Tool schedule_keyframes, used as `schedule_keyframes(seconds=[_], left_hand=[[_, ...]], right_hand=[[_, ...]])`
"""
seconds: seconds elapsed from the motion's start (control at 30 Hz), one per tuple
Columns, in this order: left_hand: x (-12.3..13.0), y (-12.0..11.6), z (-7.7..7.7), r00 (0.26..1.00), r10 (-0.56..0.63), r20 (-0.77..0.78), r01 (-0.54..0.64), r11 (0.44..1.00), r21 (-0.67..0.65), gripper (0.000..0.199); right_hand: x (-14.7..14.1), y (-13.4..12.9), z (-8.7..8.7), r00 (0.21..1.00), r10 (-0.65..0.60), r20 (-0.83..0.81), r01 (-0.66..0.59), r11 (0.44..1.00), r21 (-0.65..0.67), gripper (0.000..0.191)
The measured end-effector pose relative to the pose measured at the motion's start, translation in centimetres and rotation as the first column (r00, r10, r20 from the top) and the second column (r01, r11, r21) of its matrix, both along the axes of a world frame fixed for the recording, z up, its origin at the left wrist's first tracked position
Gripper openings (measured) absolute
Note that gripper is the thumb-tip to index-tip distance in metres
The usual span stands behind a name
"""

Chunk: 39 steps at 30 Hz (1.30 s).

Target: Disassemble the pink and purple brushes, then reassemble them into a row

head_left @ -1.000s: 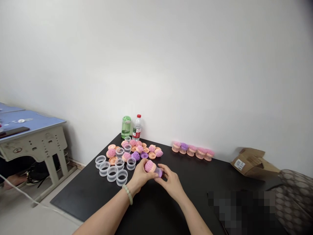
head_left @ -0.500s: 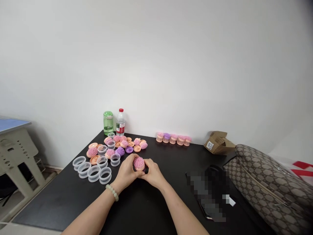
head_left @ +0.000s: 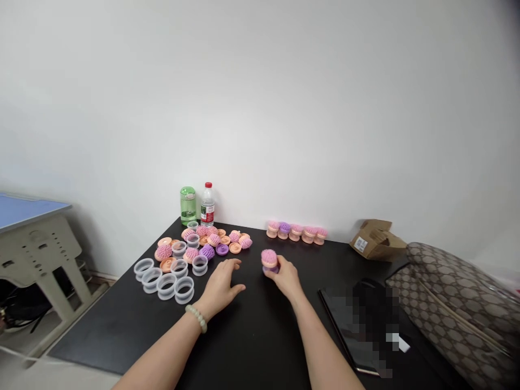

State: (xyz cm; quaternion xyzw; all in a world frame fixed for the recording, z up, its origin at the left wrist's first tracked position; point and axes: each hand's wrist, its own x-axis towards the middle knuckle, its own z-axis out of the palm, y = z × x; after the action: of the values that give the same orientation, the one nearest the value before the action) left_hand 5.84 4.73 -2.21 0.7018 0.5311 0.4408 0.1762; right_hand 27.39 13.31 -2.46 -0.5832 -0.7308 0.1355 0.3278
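My right hand [head_left: 286, 277] is shut on a pink silicone bristle brush [head_left: 269, 260], which has a peach disc and a purple piece below it, partly hidden by my fingers. My left hand [head_left: 221, 287] rests palm down on the black table [head_left: 122, 336], holding nothing, with a beaded bracelet [head_left: 196, 318] on its wrist. Closest to that hand are several clear plastic rings [head_left: 167, 286] and a spread of loose pink, purple and peach brush parts [head_left: 207, 244].
Several finished brushes [head_left: 296, 232] stand in a row by the wall. Behind the parts are a green bottle [head_left: 188, 206] and a water bottle [head_left: 207, 206]. To the right lie a cardboard box [head_left: 377, 241], a patterned handbag [head_left: 447, 303] and a blurred dark object [head_left: 361, 330].
My hands have come apart. The left hand has let go of the brush and now lies flat on the table, while the right hand holds the brush further right.
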Motion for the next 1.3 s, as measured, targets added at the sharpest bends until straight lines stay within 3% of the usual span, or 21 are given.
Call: schedule_keyframes(seconds=[0.17,0.33,0.57,0.63,0.9,1.3], left_hand=[[0.2,-0.6,0.7,0.981,-0.007,-0.192,0.002,1.0,-0.027,0.044],[0.1,-0.6,0.8,0.967,0.022,-0.254,-0.031,0.999,-0.031,0.038],[-1.1,-0.6,1.7,0.902,0.245,-0.357,-0.229,0.97,0.085,0.028],[-1.0,-0.8,1.8,0.897,0.261,-0.357,-0.25,0.965,0.078,0.026],[1.4,-1.6,1.2,0.905,0.028,-0.425,-0.035,0.999,-0.007,0.033],[1.7,-1.1,0.8,0.858,-0.045,-0.511,0.011,0.998,-0.069,0.035]], right_hand=[[2.5,2.0,-1.2,0.986,-0.153,0.068,0.156,0.987,-0.034,0.022],[3.0,3.0,-2.4,0.97,-0.207,0.128,0.214,0.976,-0.04,0.027],[2.6,3.0,-2.9,0.967,-0.209,0.144,0.212,0.977,-0.008,0.041],[2.3,3.0,-2.7,0.966,-0.212,0.146,0.214,0.977,0.005,0.04],[1.0,5.3,-0.8,0.946,-0.26,0.193,0.262,0.965,0.017,0.035],[-5.1,12.5,-0.2,0.948,-0.262,0.18,0.275,0.96,-0.047,0.036]])
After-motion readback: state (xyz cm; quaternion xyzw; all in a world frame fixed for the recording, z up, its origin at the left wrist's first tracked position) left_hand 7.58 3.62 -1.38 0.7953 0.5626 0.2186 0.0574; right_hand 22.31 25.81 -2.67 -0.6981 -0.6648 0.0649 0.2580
